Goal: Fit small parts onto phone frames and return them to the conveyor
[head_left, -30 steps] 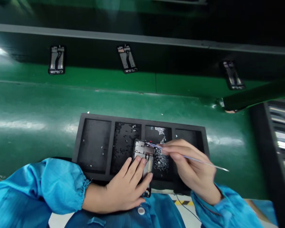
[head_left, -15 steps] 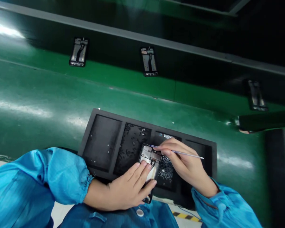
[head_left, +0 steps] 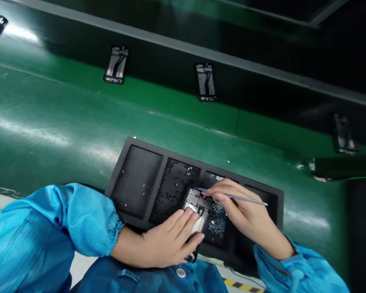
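Observation:
An opened phone body (head_left: 197, 205) lies across a black foam tray (head_left: 131, 148) with several compartments. My left hand (head_left: 164, 242) lies on the phone's lower half, fingers flat and together, holding it down. My right hand (head_left: 244, 213) pinches thin metal tweezers (head_left: 232, 197); their tip rests at the phone's top edge. Small dark and silvery parts are scattered in the tray's middle compartments (head_left: 173, 187), and more lie under my right hand (head_left: 217, 221). Both arms wear blue sleeves.
The tray sits on a green bench surface (head_left: 49, 122). Behind it, several more phone frames (head_left: 116, 65) (head_left: 206, 82) (head_left: 341, 134) ride a green conveyor strip under a grey rail. A dark rack stands at the right edge (head_left: 362, 228).
The view has swung down and left, so tray and conveyor phones shift right in frame. My hands keep the same hold; the tweezers stay at the phone's top edge.

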A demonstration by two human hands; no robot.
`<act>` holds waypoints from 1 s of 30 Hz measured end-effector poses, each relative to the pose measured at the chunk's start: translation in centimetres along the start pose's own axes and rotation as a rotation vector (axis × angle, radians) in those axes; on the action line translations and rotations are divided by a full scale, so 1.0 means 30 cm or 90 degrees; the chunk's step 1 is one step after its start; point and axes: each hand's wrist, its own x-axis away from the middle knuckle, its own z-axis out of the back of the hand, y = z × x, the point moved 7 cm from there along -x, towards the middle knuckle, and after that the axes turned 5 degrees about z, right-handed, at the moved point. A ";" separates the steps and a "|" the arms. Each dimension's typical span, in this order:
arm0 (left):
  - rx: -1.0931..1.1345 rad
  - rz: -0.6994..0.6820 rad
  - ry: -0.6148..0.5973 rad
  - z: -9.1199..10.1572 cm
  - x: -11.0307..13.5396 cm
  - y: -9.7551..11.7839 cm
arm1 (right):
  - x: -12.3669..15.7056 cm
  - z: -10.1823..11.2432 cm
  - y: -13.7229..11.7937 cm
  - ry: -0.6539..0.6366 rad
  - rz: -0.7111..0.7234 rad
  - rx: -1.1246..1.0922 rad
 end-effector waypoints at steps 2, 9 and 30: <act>0.001 -0.001 0.004 0.006 0.000 -0.002 | 0.002 0.000 -0.001 -0.006 0.007 0.003; -0.007 -0.005 -0.006 0.002 0.004 0.000 | -0.021 -0.004 -0.039 -0.050 0.051 0.075; 0.012 0.002 -0.009 -0.004 0.010 0.002 | -0.079 -0.092 0.058 0.108 -0.047 -0.024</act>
